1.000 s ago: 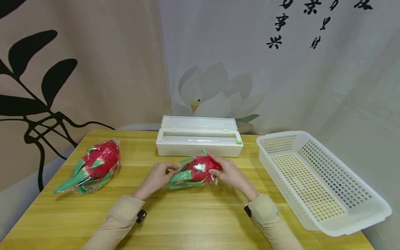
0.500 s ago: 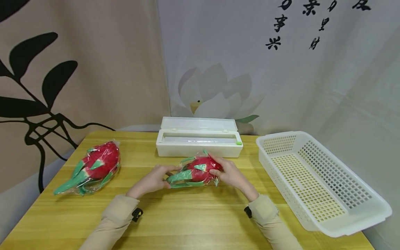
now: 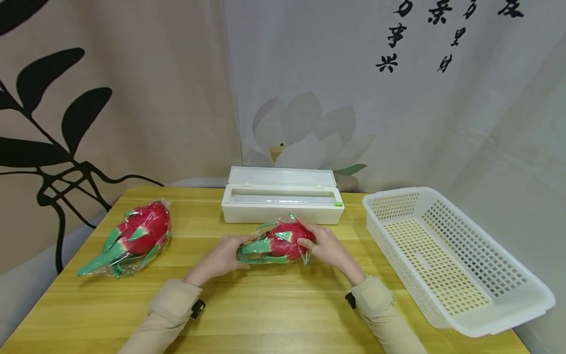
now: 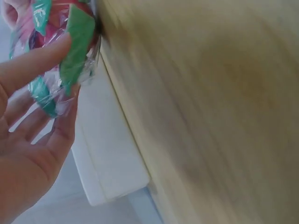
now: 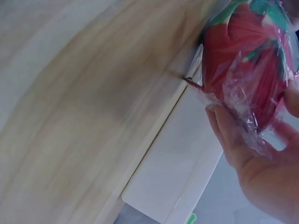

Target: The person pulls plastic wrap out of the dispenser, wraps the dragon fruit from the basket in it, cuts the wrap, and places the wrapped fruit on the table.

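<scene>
A red dragon fruit (image 3: 285,242) with green leafy tips, wrapped in clear plastic film, lies at the middle of the table in front of the white box. My left hand (image 3: 220,258) holds its leafy end; in the left wrist view the thumb lies over a green leaf (image 4: 78,39) and the fingers reach round the other side. At the rounded red end, my right hand (image 3: 327,246) grips the fruit between thumb and fingers. Crinkled film (image 5: 245,100) bunches beside the right palm. Another wrapped dragon fruit (image 3: 143,233) rests at the table's left.
Behind the hands stands a long white cling film dispenser (image 3: 283,213), its lid (image 3: 283,176) raised and a film roll (image 3: 283,198) inside. A white perforated plastic basket (image 3: 398,275) occupies the right side of the wooden table (image 3: 283,314). A printed curtain (image 3: 177,98) hangs behind.
My left hand drew back slightly from the leafy end, then came in again and now wraps further round it. The right hand and the fruit have stayed nearly in place.
</scene>
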Motion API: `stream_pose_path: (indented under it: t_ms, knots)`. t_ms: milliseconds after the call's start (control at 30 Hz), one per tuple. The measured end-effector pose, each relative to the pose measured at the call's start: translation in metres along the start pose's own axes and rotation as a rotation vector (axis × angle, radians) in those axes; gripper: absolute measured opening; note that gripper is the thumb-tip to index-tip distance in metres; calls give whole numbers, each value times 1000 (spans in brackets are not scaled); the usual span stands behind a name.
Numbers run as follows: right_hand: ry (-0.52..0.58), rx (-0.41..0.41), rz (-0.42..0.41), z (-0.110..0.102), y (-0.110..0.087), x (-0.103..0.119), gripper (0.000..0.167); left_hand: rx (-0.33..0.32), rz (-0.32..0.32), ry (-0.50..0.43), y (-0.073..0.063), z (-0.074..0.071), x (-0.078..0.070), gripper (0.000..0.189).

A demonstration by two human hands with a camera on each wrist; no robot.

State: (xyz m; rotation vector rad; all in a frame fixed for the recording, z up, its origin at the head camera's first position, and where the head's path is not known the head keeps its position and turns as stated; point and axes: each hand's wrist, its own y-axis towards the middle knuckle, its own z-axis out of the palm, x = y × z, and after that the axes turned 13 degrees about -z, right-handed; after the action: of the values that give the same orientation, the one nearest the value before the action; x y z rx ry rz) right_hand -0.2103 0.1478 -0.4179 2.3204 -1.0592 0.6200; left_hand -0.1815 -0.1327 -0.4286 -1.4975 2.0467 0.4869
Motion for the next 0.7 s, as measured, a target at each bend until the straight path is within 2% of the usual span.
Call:
stream_pose_path:
  t_ms: [100, 200, 333, 500, 700]
  knots:
    - [1, 2, 29, -2, 1, 1, 55, -23, 20, -22, 0, 2, 1, 69]
    - [7, -1, 40, -5, 2, 1, 52, -1, 30, -65, -1, 1, 1, 69]
    - [24, -11, 33, -10, 3, 2, 46, 45, 12, -162, -3, -2, 2, 70]
    - [74, -14, 71, -14, 2, 2, 43, 61, -7, -267, -3, -4, 6, 66]
    - [80, -35, 89, -14, -1, -3, 41, 62, -68, -289, 0, -1, 8, 57]
